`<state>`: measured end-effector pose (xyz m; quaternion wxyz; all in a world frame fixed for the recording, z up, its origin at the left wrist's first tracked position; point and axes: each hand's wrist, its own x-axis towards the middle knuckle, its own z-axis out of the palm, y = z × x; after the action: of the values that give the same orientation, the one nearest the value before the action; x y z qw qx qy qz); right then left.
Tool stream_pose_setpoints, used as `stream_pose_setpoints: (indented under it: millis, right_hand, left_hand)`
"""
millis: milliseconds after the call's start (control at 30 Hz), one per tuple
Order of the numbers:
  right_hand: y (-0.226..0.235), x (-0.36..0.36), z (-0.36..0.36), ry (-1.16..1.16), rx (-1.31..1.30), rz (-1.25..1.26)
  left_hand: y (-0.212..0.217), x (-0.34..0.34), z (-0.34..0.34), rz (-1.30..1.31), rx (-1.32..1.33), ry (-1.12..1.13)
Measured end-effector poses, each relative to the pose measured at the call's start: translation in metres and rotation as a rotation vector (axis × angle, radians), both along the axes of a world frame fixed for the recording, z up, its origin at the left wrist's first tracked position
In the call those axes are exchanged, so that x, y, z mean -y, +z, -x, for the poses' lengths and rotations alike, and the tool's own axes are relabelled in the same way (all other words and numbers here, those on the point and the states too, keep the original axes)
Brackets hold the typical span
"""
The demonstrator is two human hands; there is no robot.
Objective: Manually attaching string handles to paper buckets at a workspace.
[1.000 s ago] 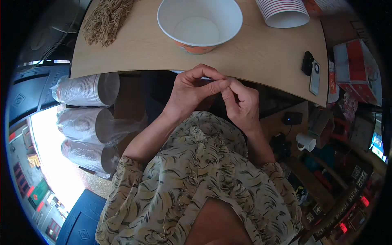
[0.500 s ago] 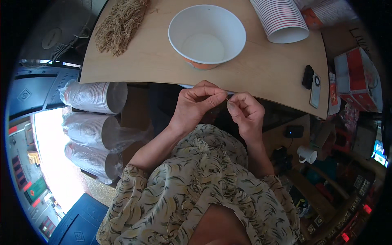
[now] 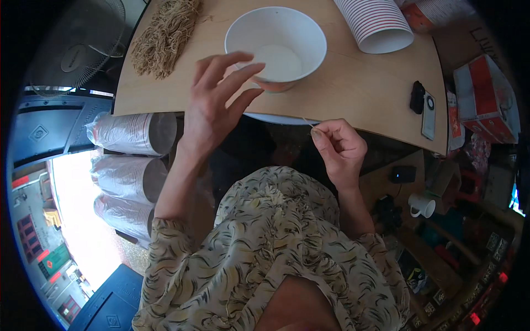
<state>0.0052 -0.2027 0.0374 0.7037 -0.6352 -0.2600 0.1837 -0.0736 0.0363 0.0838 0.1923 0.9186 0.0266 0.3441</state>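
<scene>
My left hand is raised over the table edge at the left front of a large white paper tub. Its fingers are spread and nothing shows between them; the fingertips overlap the tub's near rim in the picture, and I cannot tell whether they touch it. Just off the table's front edge, my right hand pinches a thin pale strand between thumb and forefinger. A short end of it sticks out up and to the left. A bundle of tan, knotted-looking strings lies at the far left of the table.
A stack of white paper tubs lies at the far right of the wooden table. A phone and a black object sit near its right edge. Plastic-wrapped tub stacks are at the left, a white mug lower right.
My hands have come apart. The left has moved up and left toward the tub, its fingers spreading; the right stays near its place, still pinching the strand.
</scene>
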Motion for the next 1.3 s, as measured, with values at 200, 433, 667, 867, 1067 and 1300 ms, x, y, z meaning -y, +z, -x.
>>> stream_pose_setpoints:
  millis: [200,433,667,867,1067,1300]
  right_hand:
    - [0.014,-0.024,0.001,-0.104,0.328,0.022]
    - [0.021,-0.061,-0.011,-0.205,0.555,-0.007]
    - [0.018,-0.073,-0.015,-0.212,0.566,0.001]
    - [0.015,-0.074,-0.016,-0.192,0.550,0.019]
    - [0.014,-0.072,-0.018,-0.233,0.549,0.041]
    - [0.007,-0.071,-0.018,-0.247,0.521,0.054]
  left_hand:
    - [-0.008,-0.013,-0.020,-0.002,-0.049,-0.179]
    - [0.006,0.002,-0.019,0.467,-0.125,-0.118]
    - [0.005,0.005,-0.021,0.514,-0.105,-0.124]
    - [0.005,0.006,-0.022,0.460,-0.115,-0.117]
    - [0.004,0.011,-0.022,0.478,-0.113,-0.124]
    - [0.002,0.019,-0.021,0.402,-0.109,-0.116]
